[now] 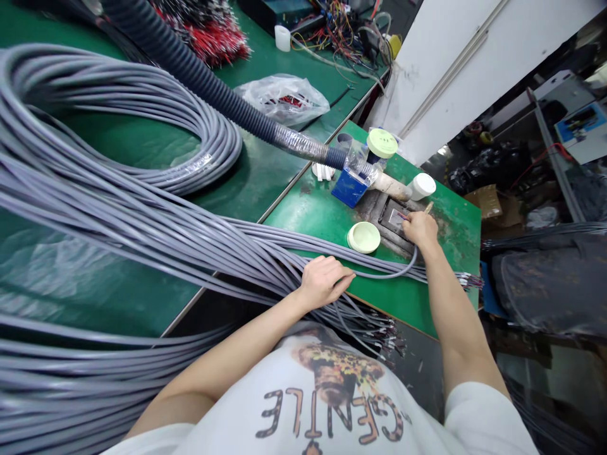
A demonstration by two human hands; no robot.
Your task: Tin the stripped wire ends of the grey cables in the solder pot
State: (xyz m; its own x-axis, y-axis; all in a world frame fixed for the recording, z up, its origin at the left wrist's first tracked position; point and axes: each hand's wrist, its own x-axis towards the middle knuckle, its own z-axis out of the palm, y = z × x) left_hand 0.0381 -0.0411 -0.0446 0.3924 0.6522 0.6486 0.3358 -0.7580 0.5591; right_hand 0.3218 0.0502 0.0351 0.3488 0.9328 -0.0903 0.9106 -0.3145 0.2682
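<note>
My right hand (421, 229) is closed on the end of a grey cable (411, 262), whose thin wires reach over a small metal pot (392, 217). That cable curves back to my left hand (323, 281), which pinches it near the bundle of grey cables (246, 253). A corrugated hose (265, 126) ends in a pale nozzle (391, 186) just behind the pot. Left of the pot is an open pale-yellow jar (363, 237). Behind the nozzle's end stands a white cup (422, 186).
A blue box (349, 187) and a pale-yellow lid (382, 143) stand behind the pot. A large grey cable coil (208, 151) covers the left table. Farther back are a plastic bag (284, 100) and tangled wires (339, 31). A white panel (441, 57) rises behind.
</note>
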